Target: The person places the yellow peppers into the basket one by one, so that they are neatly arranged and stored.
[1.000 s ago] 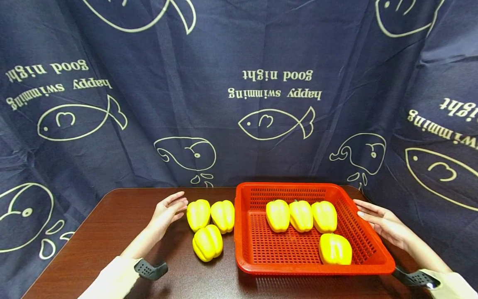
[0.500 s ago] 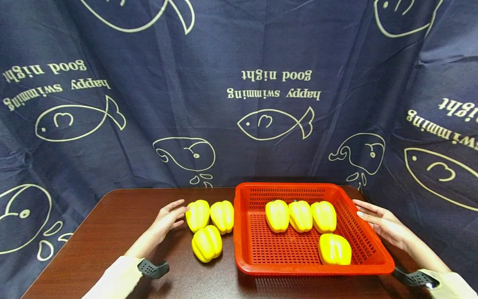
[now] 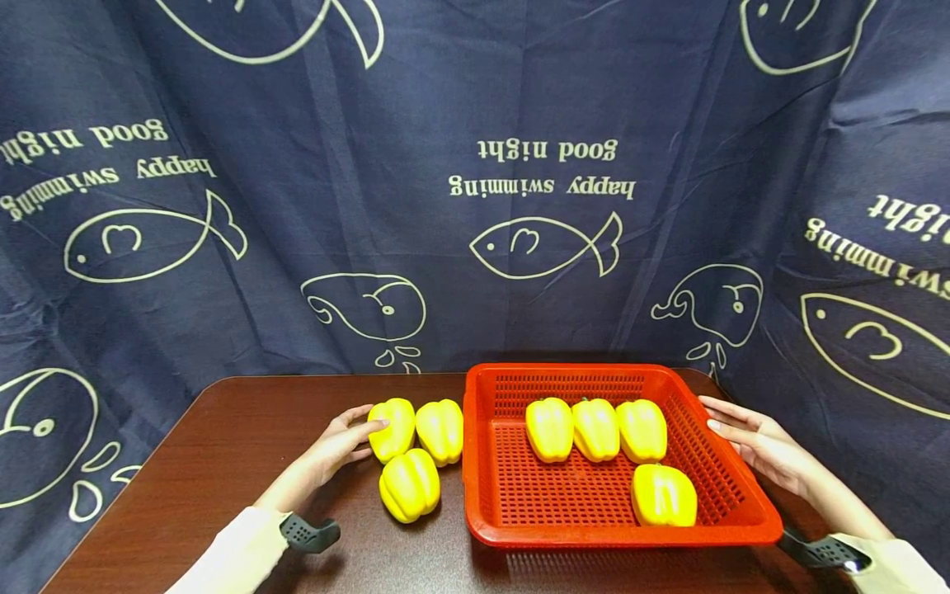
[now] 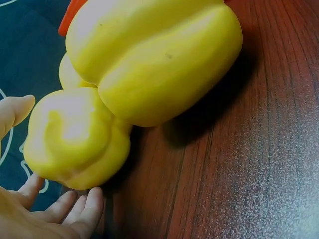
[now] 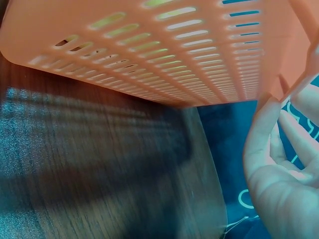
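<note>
My left hand (image 3: 336, 451) is at the leftmost yellow bell pepper (image 3: 392, 431). In the left wrist view its fingers (image 4: 89, 211) lie under the blunt end of that bell pepper (image 4: 75, 139), while the thumb (image 4: 20, 110) stands close at the other side, not curled round it. Two more bell peppers (image 3: 441, 431) (image 3: 411, 485) sit beside it on the table. At the right, my right hand (image 3: 772, 450) touches the outer right rim of a red plastic basket (image 3: 475, 487) with fairly straight fingers; its thumb (image 5: 264, 117) is against the rim's underside.
Inside the basket lie a row of three yellow bell peppers (image 3: 597, 430) and another bell pepper (image 3: 664, 495) nearer the front right. Everything stands on a dark brown wooden table (image 3: 245, 429), backed by a blue fish-print cloth (image 3: 371, 206).
My left hand has moved slightly right, and its thumb now overlaps the leftmost bell pepper. My right hand stays at the basket's rim. The bell peppers have not moved on the table.
</note>
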Demonstrator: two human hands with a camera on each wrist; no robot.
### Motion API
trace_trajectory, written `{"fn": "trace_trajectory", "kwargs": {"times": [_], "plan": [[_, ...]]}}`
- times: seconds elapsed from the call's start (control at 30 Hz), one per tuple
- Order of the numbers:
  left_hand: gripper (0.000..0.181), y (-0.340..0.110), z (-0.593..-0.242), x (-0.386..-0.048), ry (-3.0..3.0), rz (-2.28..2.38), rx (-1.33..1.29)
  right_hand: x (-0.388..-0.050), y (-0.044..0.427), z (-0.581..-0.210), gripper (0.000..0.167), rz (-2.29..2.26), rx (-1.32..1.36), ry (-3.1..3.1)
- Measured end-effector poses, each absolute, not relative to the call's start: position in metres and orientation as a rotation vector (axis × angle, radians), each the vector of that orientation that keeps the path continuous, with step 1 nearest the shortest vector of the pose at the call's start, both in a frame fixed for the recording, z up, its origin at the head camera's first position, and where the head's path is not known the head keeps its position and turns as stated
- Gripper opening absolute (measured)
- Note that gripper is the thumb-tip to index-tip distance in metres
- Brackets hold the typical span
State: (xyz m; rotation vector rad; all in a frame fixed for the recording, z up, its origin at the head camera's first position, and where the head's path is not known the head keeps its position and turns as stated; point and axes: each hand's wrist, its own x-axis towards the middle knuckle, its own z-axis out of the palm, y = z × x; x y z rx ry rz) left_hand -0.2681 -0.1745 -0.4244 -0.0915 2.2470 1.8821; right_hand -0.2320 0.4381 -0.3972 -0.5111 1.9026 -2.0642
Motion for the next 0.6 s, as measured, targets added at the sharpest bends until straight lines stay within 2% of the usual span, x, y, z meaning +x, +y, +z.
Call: {"fn": "trace_trajectory", "kwargs": {"times": [0.6], "plan": [[0.075,-0.1694,-0.4307,-0.2697,2.311,1.882,-0.084,-0.2330,0.4391,-0.3990,0.045,-2.065,-0.516,1.918]]}}
